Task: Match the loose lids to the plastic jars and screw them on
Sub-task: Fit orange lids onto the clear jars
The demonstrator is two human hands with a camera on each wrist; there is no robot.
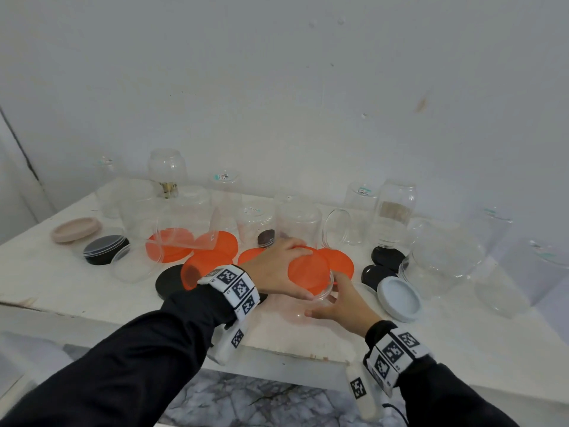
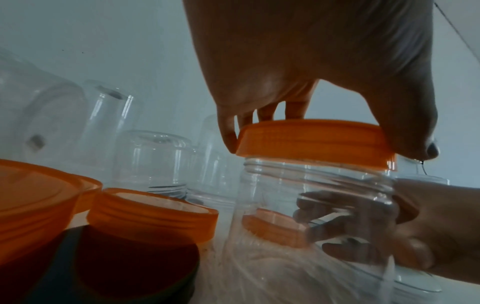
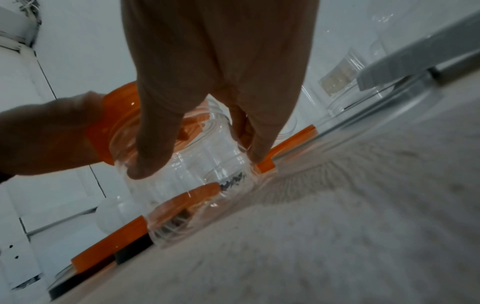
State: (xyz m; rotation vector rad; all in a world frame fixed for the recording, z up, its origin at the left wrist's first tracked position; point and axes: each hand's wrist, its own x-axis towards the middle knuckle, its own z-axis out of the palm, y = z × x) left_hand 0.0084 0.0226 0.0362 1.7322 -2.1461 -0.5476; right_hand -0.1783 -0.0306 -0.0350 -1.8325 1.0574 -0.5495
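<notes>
A clear plastic jar [image 2: 298, 216] stands upright near the table's front edge. An orange lid [image 1: 308, 271] sits on its mouth, with the neck threads still showing below the lid [image 2: 314, 139] in the left wrist view. My left hand [image 1: 277, 266] grips this lid from above, fingers and thumb curled round its rim. My right hand [image 1: 341, 298] holds the jar's body [image 3: 187, 174] from the right side, thumb in front and fingers behind.
Several loose orange lids [image 1: 215, 243] and black lids [image 1: 387, 257] lie on the white table [image 1: 61, 282] around the jar. A pale blue lid [image 1: 399, 298] lies at the right, a beige one [image 1: 75, 229] far left. Many clear jars [image 1: 298, 224] stand upside down along the back wall.
</notes>
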